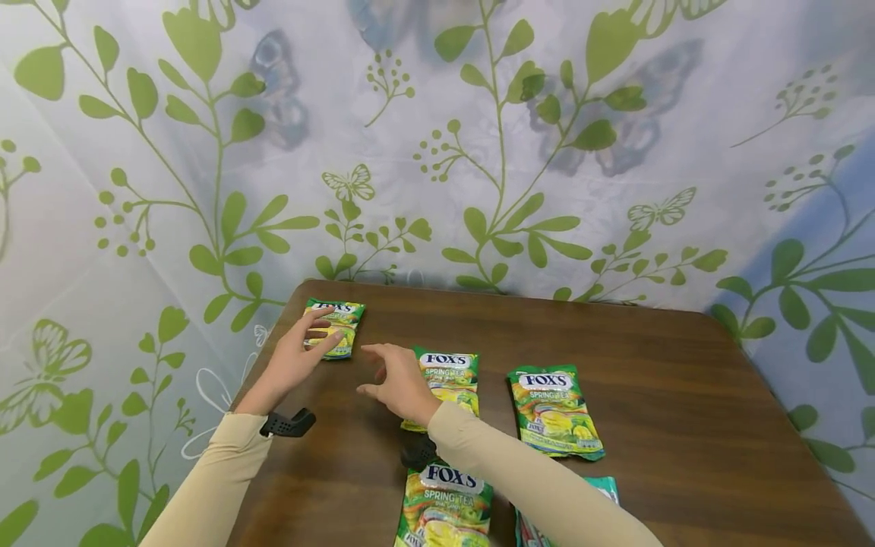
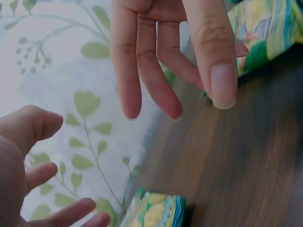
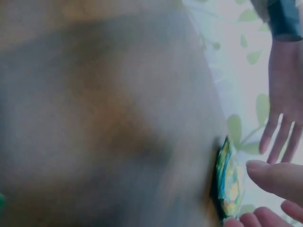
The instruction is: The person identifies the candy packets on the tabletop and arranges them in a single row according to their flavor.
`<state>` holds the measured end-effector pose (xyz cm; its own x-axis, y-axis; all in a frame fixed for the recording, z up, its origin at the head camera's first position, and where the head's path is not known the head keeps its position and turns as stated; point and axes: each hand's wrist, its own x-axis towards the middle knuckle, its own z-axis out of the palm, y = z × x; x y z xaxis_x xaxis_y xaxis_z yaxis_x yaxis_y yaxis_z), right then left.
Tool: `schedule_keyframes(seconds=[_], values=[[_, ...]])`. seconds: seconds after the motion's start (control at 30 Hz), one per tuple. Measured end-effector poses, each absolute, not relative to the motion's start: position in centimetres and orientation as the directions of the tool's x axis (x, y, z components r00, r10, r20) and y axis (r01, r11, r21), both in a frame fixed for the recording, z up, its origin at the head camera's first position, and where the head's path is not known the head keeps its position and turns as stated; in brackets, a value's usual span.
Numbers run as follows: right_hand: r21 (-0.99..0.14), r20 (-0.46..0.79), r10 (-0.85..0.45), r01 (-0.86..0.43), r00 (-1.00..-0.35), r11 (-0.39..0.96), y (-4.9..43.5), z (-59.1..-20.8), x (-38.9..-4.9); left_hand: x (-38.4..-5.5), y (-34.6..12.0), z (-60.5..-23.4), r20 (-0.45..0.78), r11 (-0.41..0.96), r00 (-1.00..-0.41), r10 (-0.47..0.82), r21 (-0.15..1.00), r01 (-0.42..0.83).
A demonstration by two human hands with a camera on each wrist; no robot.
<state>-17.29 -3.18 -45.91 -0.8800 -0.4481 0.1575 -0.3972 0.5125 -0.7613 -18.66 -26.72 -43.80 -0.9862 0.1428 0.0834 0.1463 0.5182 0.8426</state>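
Note:
At the table's far left corner lies a green and yellow Fox's Spring Tea candy bag (image 1: 346, 319), also visible in the right wrist view (image 3: 229, 184). My left hand (image 1: 290, 361) overlaps that bag in the head view, its fingers spread and loosely bent, holding nothing. To its right hovers my right hand (image 1: 399, 380), fingers relaxed and thumb apart, likewise with nothing in its grasp. A second Spring Tea bag (image 1: 454, 372) is partly hidden behind the right hand and sleeve. Both hands face each other in the left wrist view, where the right hand (image 2: 165, 47) comes down from the top.
Another Spring Tea bag (image 1: 555, 414) lies to the right on the brown wooden table (image 1: 670, 403). One more bag (image 1: 446, 501) is at the front, beside a teal packet (image 1: 604, 486) mostly covered by the right sleeve. A leaf-patterned curtain (image 1: 424, 152) borders the table's back and sides.

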Motion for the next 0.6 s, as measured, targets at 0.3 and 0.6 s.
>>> schedule_keyframes(seconds=[0.3, 0.6], values=[[-0.790, 0.131, -0.491, -0.390, -0.861, 0.473, -0.1, -45.5, -13.6, -16.0, -25.0, -44.2, 0.062, 0.452, -0.977, 0.205, 0.879, 0.151], [-0.804, 0.128, -0.513, -0.392, -0.849, 0.448, 2.2, -45.4, -11.0, -14.1, -23.5, -44.4, 0.016, 0.374, -0.976, 0.215, 0.922, 0.098]])
